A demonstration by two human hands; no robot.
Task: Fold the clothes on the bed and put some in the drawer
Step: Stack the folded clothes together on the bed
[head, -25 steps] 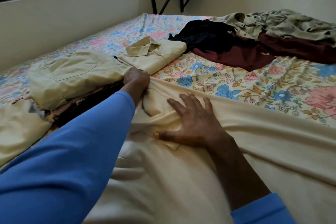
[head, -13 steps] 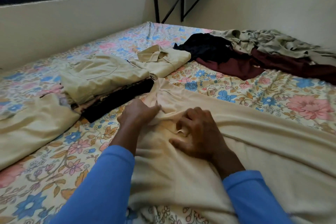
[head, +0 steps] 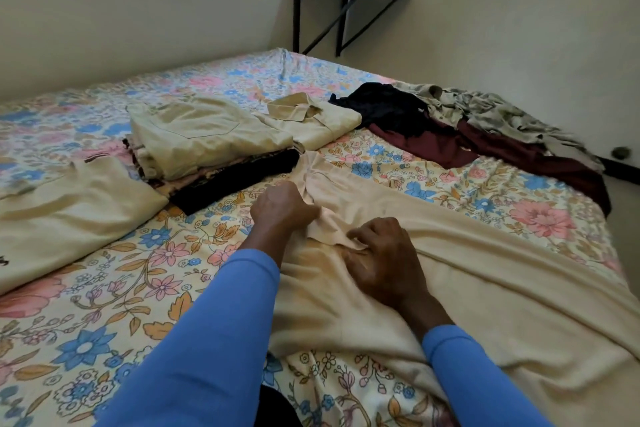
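Two hands grasp cloth: left hand point(head: 282, 208) and right hand point(head: 384, 256) each pinch a bunched flap of the soft cream garment point(head: 467, 274), spread wrinkled on the floral bed point(head: 104, 305) near a squared folded stack point(head: 207, 139).

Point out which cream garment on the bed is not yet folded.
The large cream garment spread flat nearest the camera; the left hand and right hand pinch a fold of it. The other three cream pieces lie folded and untouched.
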